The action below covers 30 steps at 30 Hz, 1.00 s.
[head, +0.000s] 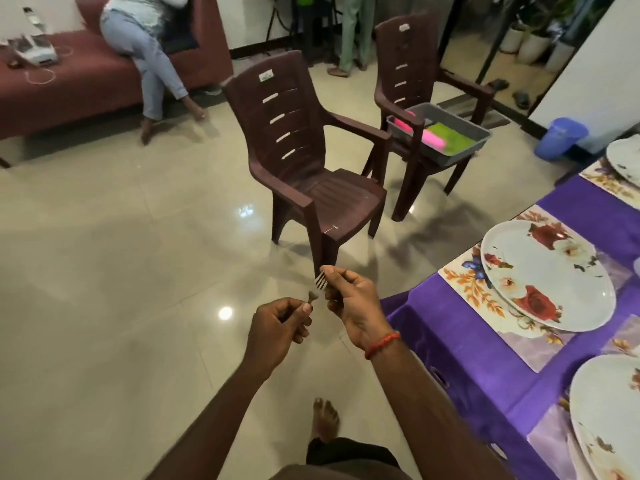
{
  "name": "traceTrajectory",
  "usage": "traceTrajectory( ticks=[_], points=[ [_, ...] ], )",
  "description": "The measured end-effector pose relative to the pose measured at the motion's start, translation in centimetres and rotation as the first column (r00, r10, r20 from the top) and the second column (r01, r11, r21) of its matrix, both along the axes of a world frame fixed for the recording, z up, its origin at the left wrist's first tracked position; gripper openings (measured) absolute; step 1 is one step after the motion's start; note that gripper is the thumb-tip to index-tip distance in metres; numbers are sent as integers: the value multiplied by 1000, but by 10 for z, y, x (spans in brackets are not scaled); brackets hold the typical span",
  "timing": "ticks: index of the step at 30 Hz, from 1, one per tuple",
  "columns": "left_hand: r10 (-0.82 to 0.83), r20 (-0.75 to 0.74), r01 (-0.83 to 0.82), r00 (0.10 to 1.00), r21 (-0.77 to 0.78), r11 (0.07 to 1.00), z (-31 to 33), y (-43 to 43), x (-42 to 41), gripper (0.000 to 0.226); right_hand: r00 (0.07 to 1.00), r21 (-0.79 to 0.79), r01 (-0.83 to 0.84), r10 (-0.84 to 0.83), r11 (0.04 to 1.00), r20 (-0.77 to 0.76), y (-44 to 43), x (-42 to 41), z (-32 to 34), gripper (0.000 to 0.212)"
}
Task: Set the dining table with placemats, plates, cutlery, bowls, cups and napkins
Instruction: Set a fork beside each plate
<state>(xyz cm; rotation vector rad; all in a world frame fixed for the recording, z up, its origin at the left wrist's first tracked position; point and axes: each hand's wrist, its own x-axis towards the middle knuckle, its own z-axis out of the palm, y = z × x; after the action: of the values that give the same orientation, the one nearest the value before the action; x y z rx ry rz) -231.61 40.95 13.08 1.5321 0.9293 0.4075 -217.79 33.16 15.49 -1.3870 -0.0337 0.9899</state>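
Two brown chairs stand left of the desk [467, 334]: the nearer chair [304, 161] sits between you and the farther chair [408, 64], which carries a grey tray [450, 159]. Three floral plates [543, 275] lie on three placemats [464, 282] on the desk. Two forks hover just left of the desk's corner: your left hand [277, 327] pinches one fork [312, 296], your right hand [349, 299] pinches the second fork [320, 279].

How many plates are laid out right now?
3: the far plate, cropped at upper right; the middle plate; the near plate, cropped at lower right. More may lie outside the frame.
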Motion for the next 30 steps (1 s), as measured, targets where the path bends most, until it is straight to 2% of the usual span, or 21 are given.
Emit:
traceTrajectory(
  ticks=[4,12,19,26,30],
  points=[
    [-39,28,38,999,36,999,8,24,36,9,989,13,-100,98,995,113,30,23,5,27],
    [-88,62,86,994,25,996,12,89,90,9,979,31,62,-67,998,194,72,68,5,23],
    [-307,104,300,946,78,951,13,156,156,14,939,-3,232,-223,973,262,116,109,14,28],
    [-425,155,426,892,25,904,13,196,215,11,859,-29,371,-331,928,390,140,143,14,25],
    [-506,175,515,845,-10,857,9,203,242,15,832,-42,427,-374,903,410,139,160,15,22]
  ],
)
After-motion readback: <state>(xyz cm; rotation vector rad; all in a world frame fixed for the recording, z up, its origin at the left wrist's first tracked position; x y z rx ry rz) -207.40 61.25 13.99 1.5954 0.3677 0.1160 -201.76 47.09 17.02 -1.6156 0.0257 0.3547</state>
